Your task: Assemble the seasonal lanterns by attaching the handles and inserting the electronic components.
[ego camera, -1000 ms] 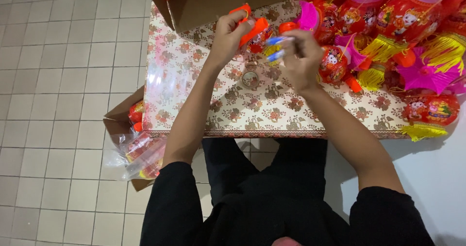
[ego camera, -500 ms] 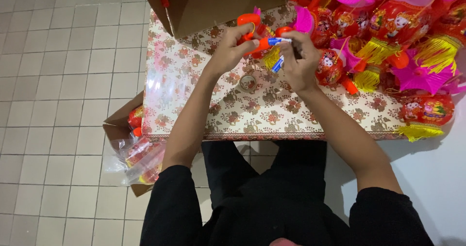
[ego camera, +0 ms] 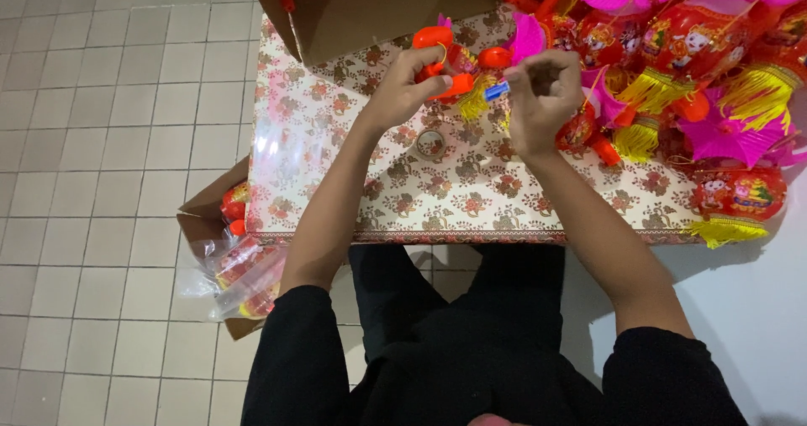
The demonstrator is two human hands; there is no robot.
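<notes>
Starting down at the far left, below the left elbow: an open cardboard box (ego camera: 204,218) on the tiled floor (ego camera: 101,140), stuffed with clear plastic bags (ego camera: 239,270) over red and yellow pieces, too crumpled to read. Up on the desk (ego camera: 336,165), covered in a glossy floral cloth, the left hand (ego camera: 405,90) is curled tight around an orange plastic lantern part (ego camera: 439,56), fingers wrapped over it so most of its shape is hidden. Just below and between the hands sits a small roll of clear tape (ego camera: 431,144), flat on the cloth. Above the left hand, a brown carton (ego camera: 378,10) runs off the top edge. Between the two hands hangs a yellow tassel (ego camera: 476,100), partly masked by knuckles. Now the right hand (ego camera: 542,98): closed, pinching a small blue piece (ego camera: 496,91) at the fingertips, what it is, hard to say. Beyond that hand to the right, a heap of red lanterns (ego camera: 689,44) with pink trim and yellow fringes, piled up, overlapping, cut by the frame's top and right edges.
</notes>
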